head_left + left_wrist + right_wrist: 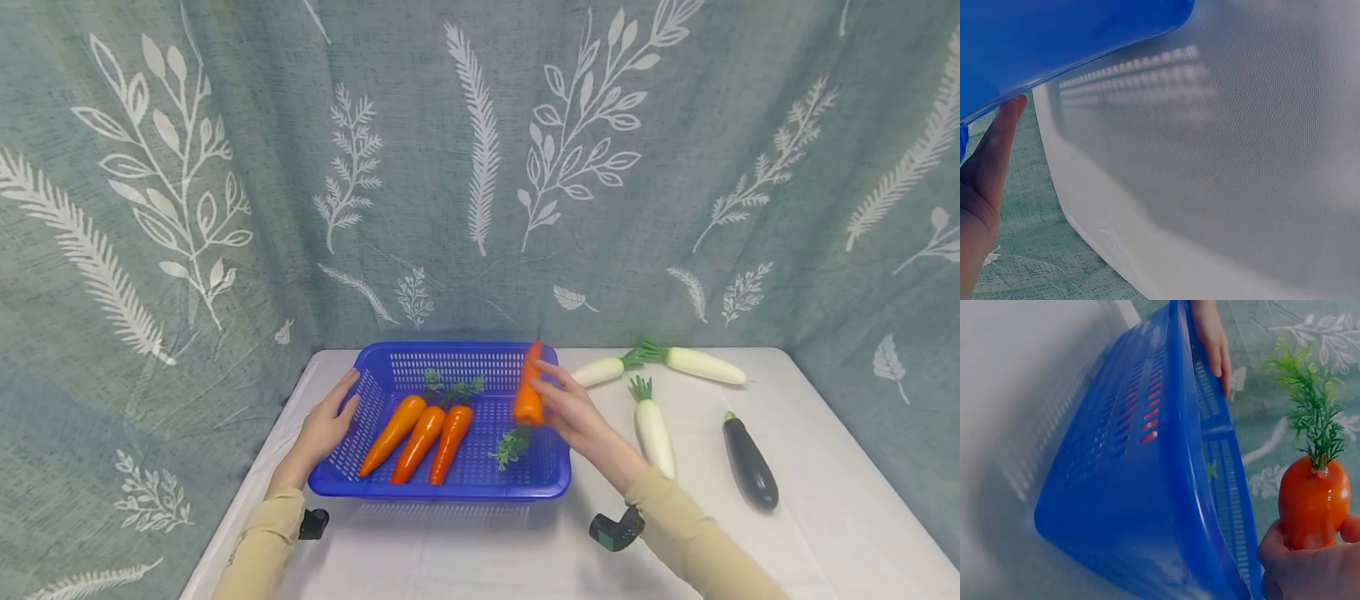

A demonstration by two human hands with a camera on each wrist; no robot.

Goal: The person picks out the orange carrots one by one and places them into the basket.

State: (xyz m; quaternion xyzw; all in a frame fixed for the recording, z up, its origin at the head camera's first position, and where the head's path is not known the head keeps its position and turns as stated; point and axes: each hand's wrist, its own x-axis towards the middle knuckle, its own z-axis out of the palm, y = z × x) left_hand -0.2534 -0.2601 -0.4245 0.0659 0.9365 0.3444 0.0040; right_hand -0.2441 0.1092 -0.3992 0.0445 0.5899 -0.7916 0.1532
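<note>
My right hand [576,410] holds an orange carrot [528,392] over the right end of the blue basket [442,492]. Its leafy green top [1310,400] points away from the fingers in the right wrist view, and thumb and fingers pinch the body. Three more carrots [422,432] lie side by side in the basket, tips toward its front left. At the basket's left end my left hand [330,425] touches the rim with fairly straight fingers. In the left wrist view, one digit of that hand meets the basket's edge [1054,78]; the rest is partly out of frame.
Right of the basket, several vegetables lie on the white tablecloth [720,550]: white radishes [657,437] with green tops and a dark eggplant [752,464]. A leaf-patterned green curtain [480,275] hangs behind the table and along its sides.
</note>
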